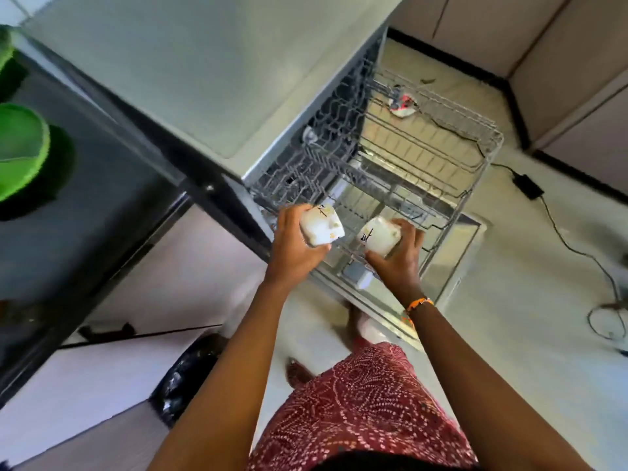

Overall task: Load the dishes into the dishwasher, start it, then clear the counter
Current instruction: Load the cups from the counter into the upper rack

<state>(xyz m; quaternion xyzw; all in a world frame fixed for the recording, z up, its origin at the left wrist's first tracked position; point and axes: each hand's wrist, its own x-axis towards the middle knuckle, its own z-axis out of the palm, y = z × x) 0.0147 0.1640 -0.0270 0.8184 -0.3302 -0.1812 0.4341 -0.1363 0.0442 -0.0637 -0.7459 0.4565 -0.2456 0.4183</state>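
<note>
1. Left hand gripped a white cup at frame centre, fingers curled round it, cup tilted on its side.
2. Right hand gripped a second white cup just right of the first, also tilted; the two cups were near each other, not touching.
3. Both cups were held over the near edge of the pulled-out upper rack of the open dishwasher, centre-right.
4. Dishwasher door lay open below the rack.
5. Green bowls sat on the dark tabletop, left edge of frame.
6. Black cable ran across the floor at right.
</note>
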